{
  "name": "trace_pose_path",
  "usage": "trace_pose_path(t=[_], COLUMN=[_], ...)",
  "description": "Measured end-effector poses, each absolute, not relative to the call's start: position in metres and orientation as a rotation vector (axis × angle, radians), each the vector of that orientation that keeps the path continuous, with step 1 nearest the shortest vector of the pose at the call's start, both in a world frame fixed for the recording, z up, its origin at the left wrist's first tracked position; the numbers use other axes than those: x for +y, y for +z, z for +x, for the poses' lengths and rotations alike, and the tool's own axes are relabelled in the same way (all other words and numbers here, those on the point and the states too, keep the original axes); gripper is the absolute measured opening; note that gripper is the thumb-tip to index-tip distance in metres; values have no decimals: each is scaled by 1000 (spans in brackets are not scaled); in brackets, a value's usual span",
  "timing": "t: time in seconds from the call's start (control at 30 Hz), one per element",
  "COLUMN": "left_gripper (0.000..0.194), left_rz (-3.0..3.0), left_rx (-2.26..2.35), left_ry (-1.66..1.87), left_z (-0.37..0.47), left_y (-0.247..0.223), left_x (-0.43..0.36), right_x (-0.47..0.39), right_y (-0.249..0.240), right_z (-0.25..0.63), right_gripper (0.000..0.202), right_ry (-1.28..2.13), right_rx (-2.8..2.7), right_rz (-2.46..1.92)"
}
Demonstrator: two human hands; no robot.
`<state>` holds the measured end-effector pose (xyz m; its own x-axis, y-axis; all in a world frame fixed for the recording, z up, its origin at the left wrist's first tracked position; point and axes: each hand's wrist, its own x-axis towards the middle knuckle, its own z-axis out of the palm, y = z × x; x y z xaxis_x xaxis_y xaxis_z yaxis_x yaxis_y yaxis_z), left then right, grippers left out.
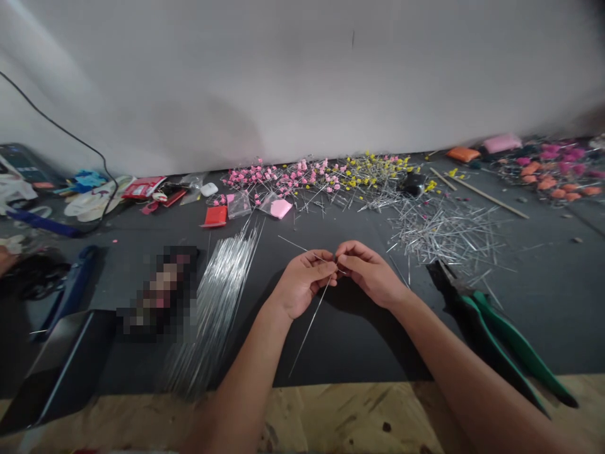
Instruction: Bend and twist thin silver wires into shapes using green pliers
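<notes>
As the left hand (300, 284) pinches thin metal wire (312, 320) centre-dial, fingertips closed, the right hand (371, 274) nips in tight beside it; lengths angle towards ten and seven. Close, steady pinches control it best; green-handled pliers (447, 284) lie at four.

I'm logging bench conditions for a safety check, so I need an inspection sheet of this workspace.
Surface: dark covering, patterned material along near edge
Job's things: thin wire at the fingers; wire bundle left, loose wires right
Clutter: green-handled pliers, pink-tipped wires, red packet
Hands: left hand and right hand close together, fingers pinched
Cables: black cable, far left
Surroundings: grey wall behind
</notes>
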<state>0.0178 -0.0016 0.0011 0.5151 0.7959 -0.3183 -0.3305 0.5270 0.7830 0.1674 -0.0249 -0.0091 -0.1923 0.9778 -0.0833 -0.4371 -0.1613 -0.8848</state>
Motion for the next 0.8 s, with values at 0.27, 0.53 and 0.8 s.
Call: trace_pose_path(t=[0.27,0.53,0.8], left_gripper=[26,21,20], left_rz=[658,531,571], left_rx=[721,668,718], left_ry=[786,829,816], left_z=[17,13,17], left_y=[4,4,1], left_x=[-3,-4,-2], right_x=[-25,-29,-34], right_y=[-11,-11,-16], right_z=[166,158,152], right_gripper=[7,7,29], right_ry=[1552,1391,1184], right_rx=[-946,-1067,-1150], right_rz=[-887,-982,-1089])
